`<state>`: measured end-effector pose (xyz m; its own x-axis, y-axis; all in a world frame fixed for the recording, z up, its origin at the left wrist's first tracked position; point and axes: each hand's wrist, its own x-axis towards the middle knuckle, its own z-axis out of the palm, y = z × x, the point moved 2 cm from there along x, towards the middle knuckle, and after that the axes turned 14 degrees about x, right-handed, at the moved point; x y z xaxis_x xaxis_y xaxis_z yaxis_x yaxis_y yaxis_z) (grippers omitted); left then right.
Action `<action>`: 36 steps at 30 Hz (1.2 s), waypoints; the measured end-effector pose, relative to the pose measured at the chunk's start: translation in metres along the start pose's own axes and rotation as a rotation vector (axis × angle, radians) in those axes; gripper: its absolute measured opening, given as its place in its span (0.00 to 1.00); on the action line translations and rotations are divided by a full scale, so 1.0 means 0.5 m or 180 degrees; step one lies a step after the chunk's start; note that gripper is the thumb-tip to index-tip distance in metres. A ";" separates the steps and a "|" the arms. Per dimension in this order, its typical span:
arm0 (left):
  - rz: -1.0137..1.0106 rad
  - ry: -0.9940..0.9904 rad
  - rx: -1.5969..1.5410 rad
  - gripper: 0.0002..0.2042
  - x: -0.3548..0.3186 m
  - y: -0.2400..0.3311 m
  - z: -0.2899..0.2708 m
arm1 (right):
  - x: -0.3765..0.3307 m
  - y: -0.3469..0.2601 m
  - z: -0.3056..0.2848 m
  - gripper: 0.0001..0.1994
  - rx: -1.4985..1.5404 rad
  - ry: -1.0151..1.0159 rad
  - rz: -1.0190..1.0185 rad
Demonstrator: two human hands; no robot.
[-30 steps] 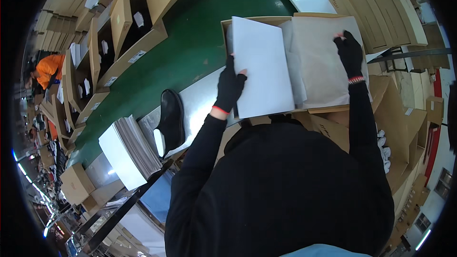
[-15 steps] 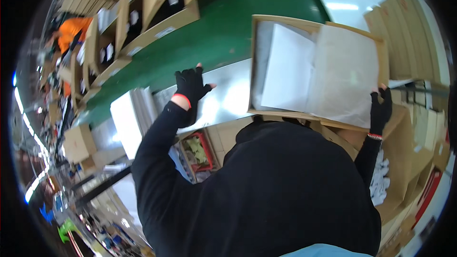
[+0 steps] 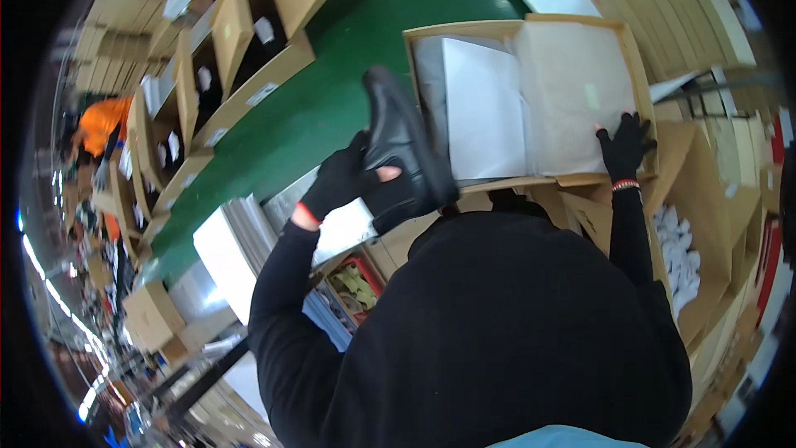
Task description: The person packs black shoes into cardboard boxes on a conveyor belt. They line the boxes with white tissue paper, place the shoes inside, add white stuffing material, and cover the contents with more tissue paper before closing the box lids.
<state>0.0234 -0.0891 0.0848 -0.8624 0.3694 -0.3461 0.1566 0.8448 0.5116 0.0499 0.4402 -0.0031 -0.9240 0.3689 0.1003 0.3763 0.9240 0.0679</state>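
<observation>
My left hand point(image 3: 342, 174), in a black fingerless glove, is closed around a black leather ankle boot point(image 3: 396, 129). The boot is held tilted beside the left wall of an open cardboard shoe box point(image 3: 421, 31). White paper point(image 3: 485, 108) lies in the left half of that box, and a sheet of thin tissue paper point(image 3: 572, 87) covers the right half. At the box's right side my right hand point(image 3: 626, 148), gloved the same way, rests with fingers spread on the tissue near the rim and holds nothing.
A green work surface point(image 3: 332, 108) runs behind a shiny metal strip point(image 3: 344, 232). Several open cartons point(image 3: 269, 75) with dark contents line its far left. A stack of white sheets point(image 3: 228, 241) stands left. Below right, a large carton point(image 3: 705, 224) holds crumpled white paper. A person in orange point(image 3: 104, 126) works farther off.
My left hand, empty before, now grips the black boot and has moved slightly right and down. My right hand has shifted from the box's outer right edge onto the tissue.
</observation>
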 end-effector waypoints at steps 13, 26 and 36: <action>0.1361 0.0433 0.2086 0.34 0.365 0.198 0.354 | -0.261 0.379 -0.282 0.31 0.1193 0.1593 0.0303; 0.0095 0.1863 -0.0436 0.19 0.154 0.388 0.352 | -0.390 1.137 0.054 0.32 0.0724 -0.1298 0.1598; 0.0290 0.1682 -0.0078 0.14 0.100 0.699 0.403 | -0.347 1.078 0.323 0.16 0.0381 -0.0981 0.0425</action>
<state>0.1317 0.3027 0.0878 -0.9716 0.1905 0.1404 0.2364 0.8068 0.5415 0.4023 0.8906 -0.1442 -0.8511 0.4833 -0.2049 0.5013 0.8641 -0.0442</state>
